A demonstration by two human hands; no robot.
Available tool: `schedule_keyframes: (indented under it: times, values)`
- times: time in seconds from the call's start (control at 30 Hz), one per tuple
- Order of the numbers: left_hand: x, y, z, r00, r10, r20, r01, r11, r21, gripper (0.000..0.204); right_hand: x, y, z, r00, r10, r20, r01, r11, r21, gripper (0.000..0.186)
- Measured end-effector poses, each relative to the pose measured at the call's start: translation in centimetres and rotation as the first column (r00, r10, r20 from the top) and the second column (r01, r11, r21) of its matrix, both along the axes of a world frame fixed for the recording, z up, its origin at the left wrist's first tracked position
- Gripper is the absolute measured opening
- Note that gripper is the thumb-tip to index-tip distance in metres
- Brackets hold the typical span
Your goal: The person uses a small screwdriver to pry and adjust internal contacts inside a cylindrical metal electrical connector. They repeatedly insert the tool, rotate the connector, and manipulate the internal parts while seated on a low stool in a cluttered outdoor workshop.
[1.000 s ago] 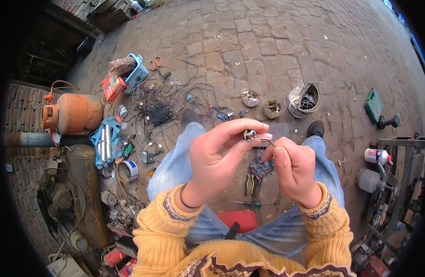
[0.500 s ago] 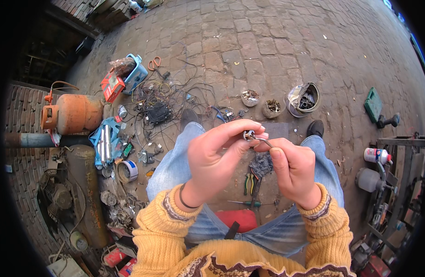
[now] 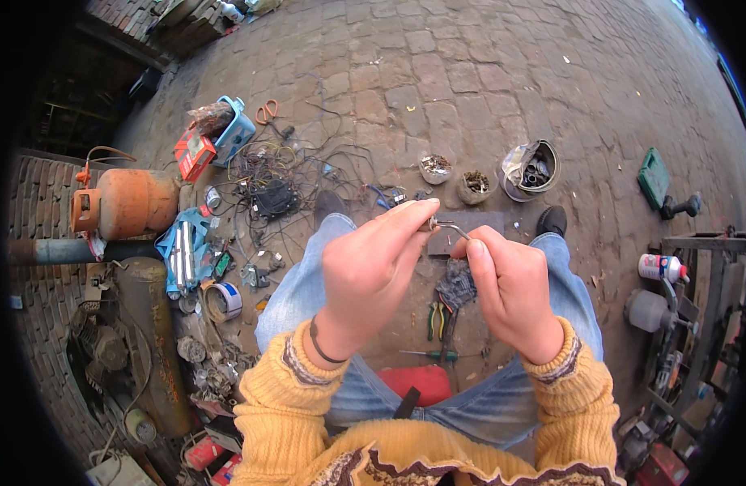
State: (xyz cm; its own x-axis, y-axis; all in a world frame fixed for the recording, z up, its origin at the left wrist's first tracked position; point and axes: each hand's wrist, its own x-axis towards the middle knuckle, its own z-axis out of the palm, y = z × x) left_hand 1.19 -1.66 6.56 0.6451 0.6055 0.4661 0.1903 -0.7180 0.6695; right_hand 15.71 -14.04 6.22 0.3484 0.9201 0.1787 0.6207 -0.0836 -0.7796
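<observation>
- The left grip (image 3: 371, 267) pinches a small metal part (image 3: 427, 226) between thumb and fingers, raised beyond the red pad (image 3: 428, 383); the fingers hide most of it.
- The right grip (image 3: 514, 285) is clenched around a thin bent rod (image 3: 456, 228) whose far end meets the part; whether it sits inside cannot be told.
- The rod could skid off and jab the left fingertips, should the push run out of line on so small a hold.
- The part could spring from the pinch and drop, since nothing beneath braces it; among the litter beyond the pad, it would be hard to find.
- Just beyond the pad, a screwdriver (image 3: 433, 354) and pliers (image 3: 432, 321) lie on worn, dusty brick paving (image 3: 462, 89).
- Well beyond the pad stand two tubs (image 3: 475, 197) of small bits and a pail (image 3: 514, 190).
- Beyond the pad and leftward: a wire tangle (image 3: 259, 166), then an orange gas cylinder (image 3: 138, 202) near a brick wall (image 3: 37, 324).
- Well right of the pad: a metal rack (image 3: 705, 242).
</observation>
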Motion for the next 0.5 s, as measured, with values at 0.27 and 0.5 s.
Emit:
schedule_keyframes:
  times: [0.27, 0.5]
  values:
    - [0.1, -0.5, 0.0, 1.000, -0.010, 0.000, 0.010, 0.999, 0.035, 0.032, -0.6, 0.7, -0.9, 0.996, -0.054, -0.064, 0.060, 0.994, 0.094, 0.023]
    - [0.0, -1.2, 0.0, 0.997, -0.074, -0.030, 0.073, 0.997, -0.016, 0.035, -1.1, 0.7, -1.9, 0.994, -0.097, 0.053, 0.091, 0.991, 0.096, 0.017]
